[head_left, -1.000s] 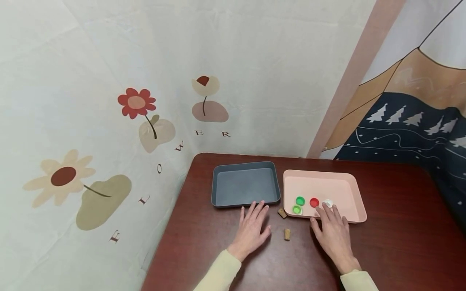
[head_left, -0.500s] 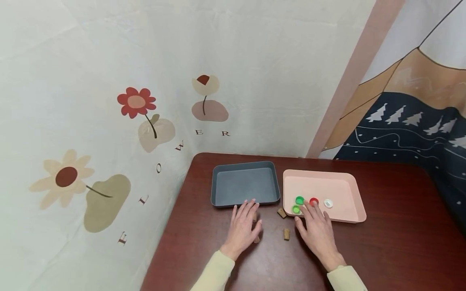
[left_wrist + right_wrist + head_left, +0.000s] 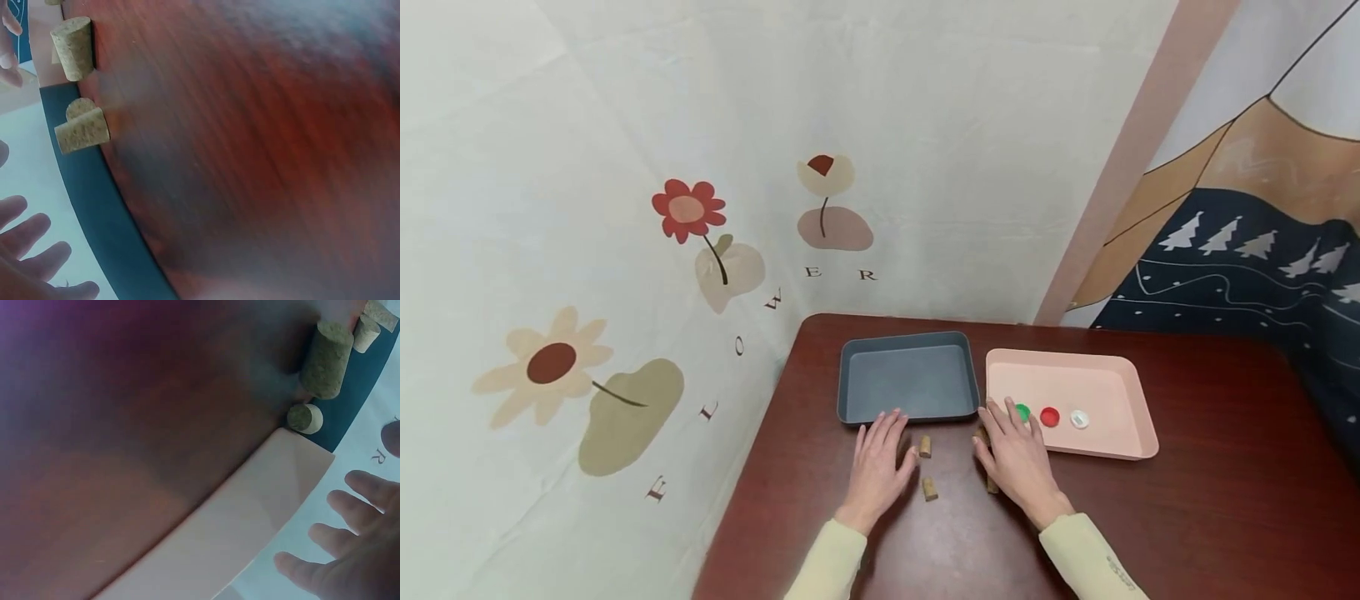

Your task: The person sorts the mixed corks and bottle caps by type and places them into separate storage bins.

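Note:
My left hand (image 3: 874, 477) is spread, palm down, in front of the grey tray (image 3: 908, 419), with its fingertips by the near rim. Beside its thumb lie two corks, a farther cork (image 3: 926, 448) and a nearer cork (image 3: 930, 489). My right hand (image 3: 1017, 458) hovers with extended fingers over the left front corner of the pink tray (image 3: 1105, 446). Under it, another cork (image 3: 992, 486) and a cork by the tray corner (image 3: 981, 435) are partly hidden. The right wrist view shows the fingers (image 3: 334, 540) apart from the corks (image 3: 327, 360). Neither hand holds anything.
Inside the pink tray sit a green cap (image 3: 1023, 412), a red cap (image 3: 1049, 417) and a white cap (image 3: 1079, 419). The trays stand side by side on the dark red-brown table (image 3: 1217, 467). A printed cloth wall (image 3: 940, 208) rises behind the table.
Both hands have moved left. Two corks by the left hand have come into view. The right hand has uncovered the red and white caps and now hides the light green cap.

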